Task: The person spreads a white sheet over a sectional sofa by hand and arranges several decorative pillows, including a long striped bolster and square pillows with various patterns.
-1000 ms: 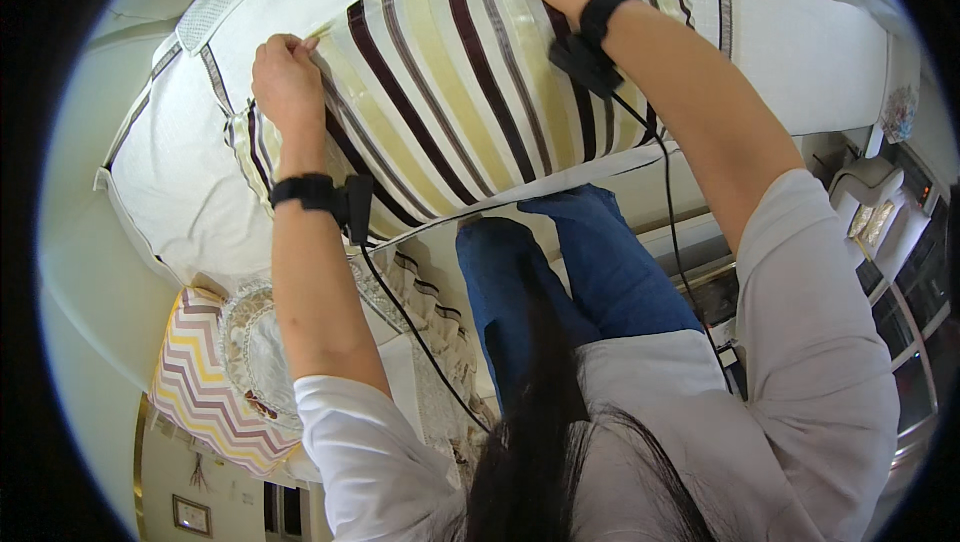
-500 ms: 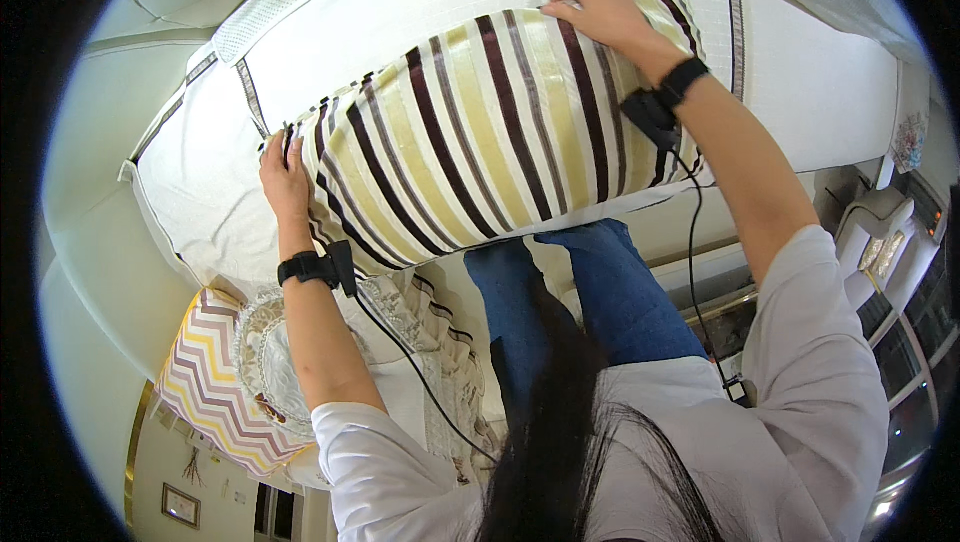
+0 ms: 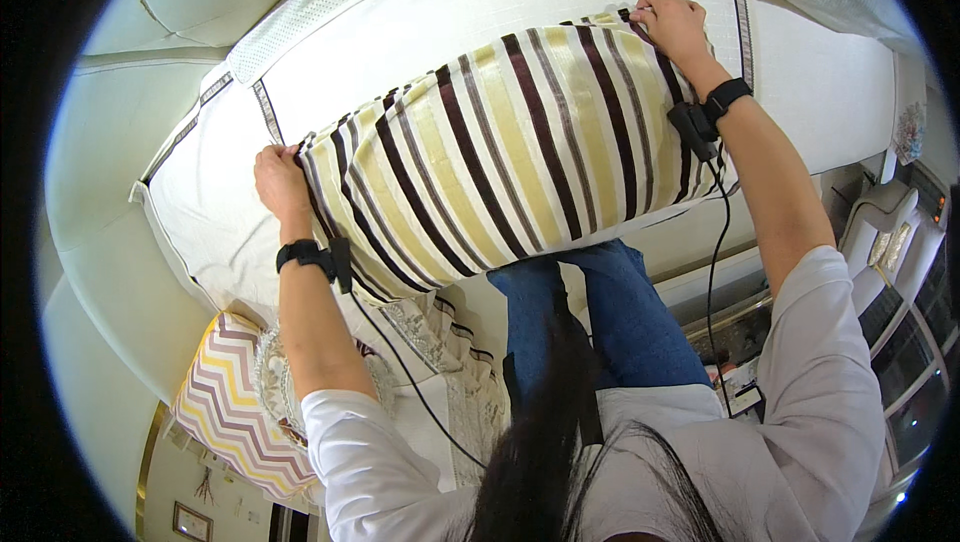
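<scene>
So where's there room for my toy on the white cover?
There's bare white cover beyond the striped pillow, and right of the right-hand dark strip. The rumpled part left of your left hand is free too. It's crowded at the pillow's two far corners, where the left hand and right hand hold it.

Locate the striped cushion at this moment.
In the head view, the striped cushion is upper centre, over the white cover, between the left hand and right hand.
</scene>
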`<action>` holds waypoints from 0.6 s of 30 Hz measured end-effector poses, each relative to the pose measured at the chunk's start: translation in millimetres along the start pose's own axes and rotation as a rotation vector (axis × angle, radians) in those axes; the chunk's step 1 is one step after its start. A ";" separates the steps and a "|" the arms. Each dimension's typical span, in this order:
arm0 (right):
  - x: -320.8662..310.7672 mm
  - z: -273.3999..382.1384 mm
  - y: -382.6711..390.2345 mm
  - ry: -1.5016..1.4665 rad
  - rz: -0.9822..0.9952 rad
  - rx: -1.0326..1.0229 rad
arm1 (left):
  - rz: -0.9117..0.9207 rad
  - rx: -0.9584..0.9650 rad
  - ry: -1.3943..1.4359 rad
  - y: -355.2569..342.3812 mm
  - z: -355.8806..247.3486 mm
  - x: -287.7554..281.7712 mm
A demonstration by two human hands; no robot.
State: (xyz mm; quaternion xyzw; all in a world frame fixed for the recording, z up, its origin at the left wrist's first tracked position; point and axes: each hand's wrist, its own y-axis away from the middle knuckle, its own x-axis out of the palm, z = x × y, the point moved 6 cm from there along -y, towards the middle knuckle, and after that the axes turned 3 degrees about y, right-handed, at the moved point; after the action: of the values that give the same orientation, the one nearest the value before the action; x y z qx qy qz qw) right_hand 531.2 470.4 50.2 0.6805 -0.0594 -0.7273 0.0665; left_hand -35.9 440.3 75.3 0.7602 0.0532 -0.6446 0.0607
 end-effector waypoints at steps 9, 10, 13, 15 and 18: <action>-3.9 -59.9 28.2 -0.041 -0.139 0.215 | 0.052 -0.154 0.390 52.3 62.9 -2.6; -0.5 -71.9 34.3 -0.208 -0.036 0.314 | 0.090 -0.143 0.463 63.8 64.7 -1.5; 9.0 -78.7 33.2 -0.403 -0.060 0.355 | 0.083 -0.042 0.484 61.0 68.1 -0.2; 7.6 -74.0 30.7 -0.336 -0.109 0.356 | -0.042 0.039 0.442 51.3 57.9 -5.2; 9.8 -74.1 27.1 -0.311 -0.053 0.460 | -0.231 -0.093 0.358 26.7 72.3 -21.6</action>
State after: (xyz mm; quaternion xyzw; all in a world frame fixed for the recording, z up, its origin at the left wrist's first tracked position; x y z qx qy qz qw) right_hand 604.9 442.3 40.5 0.5591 -0.2146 -0.7920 -0.1186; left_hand -105.6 402.3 85.6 0.8477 0.1794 -0.4990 0.0110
